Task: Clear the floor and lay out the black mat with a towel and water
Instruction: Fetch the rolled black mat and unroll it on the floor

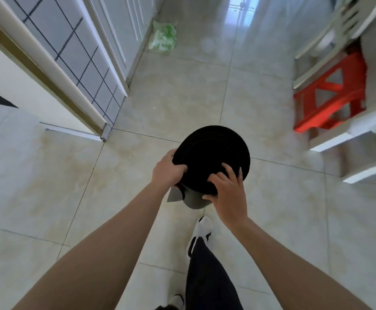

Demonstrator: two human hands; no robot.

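Both forearms reach forward and down, meeting at a rolled black mat [211, 157] held upright, end-on to the camera, above the pale tiled floor [182, 90]. Left hand [168, 170] curls around the roll's left edge with fingers over the top; right hand [228, 192] clasps the near right side, fingers spread across the black end, thumb below against the grey underside. A red stool [330, 97] sits well apart at right, a green plastic bag [163, 36] by the far wall, one white shoe [201, 231] beneath the roll.
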